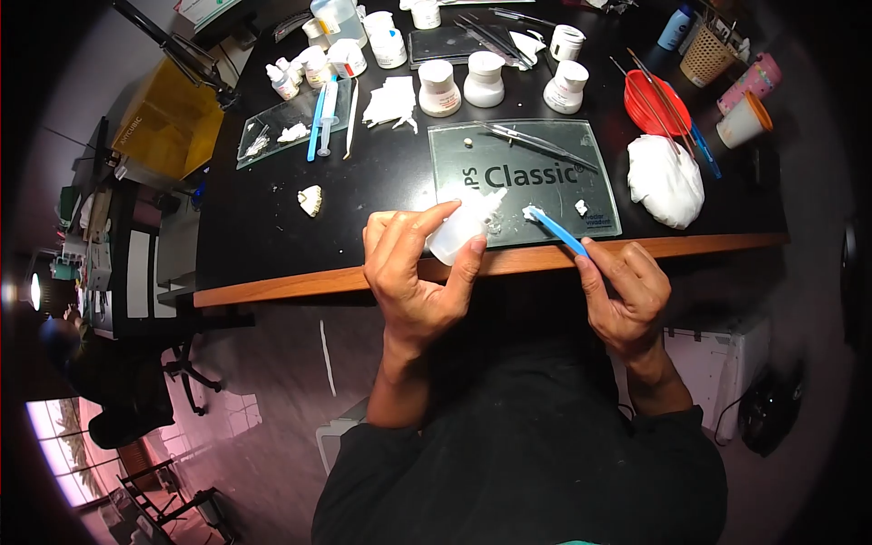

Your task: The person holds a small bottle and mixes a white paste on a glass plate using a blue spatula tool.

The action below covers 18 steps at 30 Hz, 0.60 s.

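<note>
My left hand [420,272] is closed around a small translucent dropper bottle [457,234], tilted with its nozzle pointing up and right over the glass slab [559,145]. Between the thumb and fingers of my right hand [629,289] is a blue plastic spatula [559,233]. Its tip touches a small heap of white powder or paste [530,213] on the slab. A second white lump [581,208] lies to the right of that. Metal tweezers [536,145] rest across the slab's upper part, with a tiny pale piece [468,143] near its upper left corner.
White jars [440,89] stand behind the slab. A crumpled white wad [666,182] and a red bowl [656,102] with brushes are on the right. At left lie a dental model piece [310,201], a second glass plate [282,127] and a syringe [329,113]. The wooden table edge [300,289] runs beneath my hands.
</note>
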Tool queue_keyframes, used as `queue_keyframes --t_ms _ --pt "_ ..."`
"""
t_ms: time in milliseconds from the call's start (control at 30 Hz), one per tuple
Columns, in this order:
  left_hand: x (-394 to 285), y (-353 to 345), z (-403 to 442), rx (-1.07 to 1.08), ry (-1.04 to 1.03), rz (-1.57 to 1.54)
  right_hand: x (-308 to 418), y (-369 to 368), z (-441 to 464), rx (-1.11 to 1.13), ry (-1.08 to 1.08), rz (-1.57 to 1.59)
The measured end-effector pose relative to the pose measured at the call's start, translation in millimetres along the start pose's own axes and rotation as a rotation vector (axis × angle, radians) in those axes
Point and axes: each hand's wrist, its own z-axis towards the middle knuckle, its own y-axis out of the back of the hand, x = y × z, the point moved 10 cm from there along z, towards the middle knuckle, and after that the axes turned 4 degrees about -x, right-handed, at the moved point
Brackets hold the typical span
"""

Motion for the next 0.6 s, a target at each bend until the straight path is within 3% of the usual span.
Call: queue_keyframes --t_ms 600 --pt "-0.4 0.9 0.4 -0.026 -0.016 -0.011 -4.0 -3.9 -6.9 -0.023 0.022 0.015"
